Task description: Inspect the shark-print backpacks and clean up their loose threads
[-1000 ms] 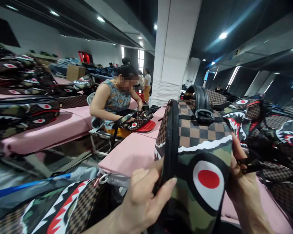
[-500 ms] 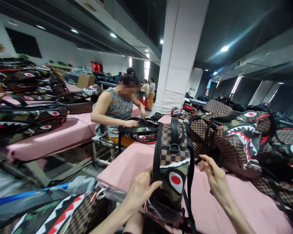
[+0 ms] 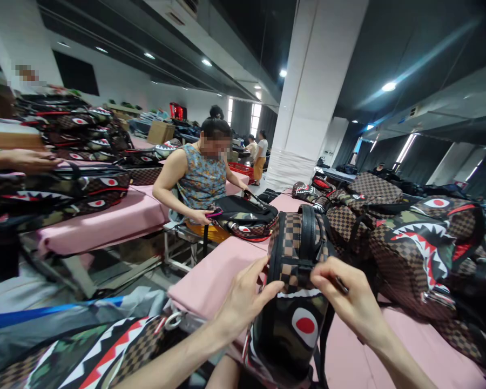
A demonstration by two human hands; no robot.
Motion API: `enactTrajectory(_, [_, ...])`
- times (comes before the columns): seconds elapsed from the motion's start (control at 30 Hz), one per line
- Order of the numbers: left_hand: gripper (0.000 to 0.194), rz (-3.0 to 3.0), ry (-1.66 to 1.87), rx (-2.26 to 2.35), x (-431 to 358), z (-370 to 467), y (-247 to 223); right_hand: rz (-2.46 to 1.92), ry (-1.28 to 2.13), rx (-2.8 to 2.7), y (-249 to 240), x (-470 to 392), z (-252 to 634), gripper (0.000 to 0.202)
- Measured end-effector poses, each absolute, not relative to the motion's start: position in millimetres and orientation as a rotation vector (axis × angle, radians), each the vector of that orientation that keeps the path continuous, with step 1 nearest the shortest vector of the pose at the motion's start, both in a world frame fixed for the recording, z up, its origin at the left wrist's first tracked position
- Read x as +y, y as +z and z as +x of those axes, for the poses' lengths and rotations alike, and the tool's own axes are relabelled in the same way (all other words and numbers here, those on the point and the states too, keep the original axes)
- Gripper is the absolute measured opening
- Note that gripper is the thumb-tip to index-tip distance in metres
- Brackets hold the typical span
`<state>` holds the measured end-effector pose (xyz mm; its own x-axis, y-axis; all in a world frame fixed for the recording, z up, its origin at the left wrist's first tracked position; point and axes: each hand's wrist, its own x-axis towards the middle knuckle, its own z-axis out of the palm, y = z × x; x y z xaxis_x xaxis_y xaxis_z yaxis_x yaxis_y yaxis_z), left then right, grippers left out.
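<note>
At lower centre, the left hand grips the side of the backpack, apparently steadying it; the right hand, fingers curled, pinch unclear, is at the handle. Work there calls for firm support.

Before us at 1 o'clock, backpack; pillar behind it. At 2, bag heap on our table. At 11, co-worker beside our table. At 10, bags on second table.

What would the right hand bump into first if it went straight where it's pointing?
Probably the red-eyed bag beside it, near the base of its black handle. The right hand looks so close it may already touch; depth is unclear.
</note>
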<state>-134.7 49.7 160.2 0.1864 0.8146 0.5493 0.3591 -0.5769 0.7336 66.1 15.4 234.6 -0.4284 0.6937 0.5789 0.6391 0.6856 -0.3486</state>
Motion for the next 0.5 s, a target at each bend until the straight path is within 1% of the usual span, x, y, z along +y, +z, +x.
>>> enactTrajectory(0.07, [0.035,2.014,1.427,1.080,55,-137,166,-0.901,0.410,-2.345,241,11,73,0.023])
enactTrajectory(0.1, [0.038,2.028,1.483,1.079,58,-138,171,-0.896,0.459,-2.383,243,10,76,0.021])
enactTrajectory(0.13, [0.037,2.069,1.539,1.074,62,-138,176,-0.949,0.409,-2.366,244,9,80,0.019])
enactTrajectory(0.17, [0.035,2.141,1.574,1.060,66,-139,183,-1.057,0.278,-2.297,244,9,84,0.018])
enactTrajectory(0.23, [0.029,2.352,1.523,1.008,75,-139,200,-1.306,-0.055,-2.100,241,10,90,0.027])
enactTrajectory(0.3, [0.019,2.533,1.361,0.981,83,-138,218,-1.480,-0.248,-2.012,237,10,94,0.037])
enactTrajectory(0.33, [0.016,2.587,1.283,0.989,87,-137,225,-1.529,-0.276,-2.012,235,9,95,0.036])
enactTrajectory(0.43, [0.004,2.676,1.127,1.009,93,-135,238,-1.527,-0.228,-2.055,235,4,96,0.022])
enactTrajectory(0.5, [0.004,2.740,1.078,0.973,93,-133,239,-1.451,-0.188,-2.055,236,2,96,0.019])
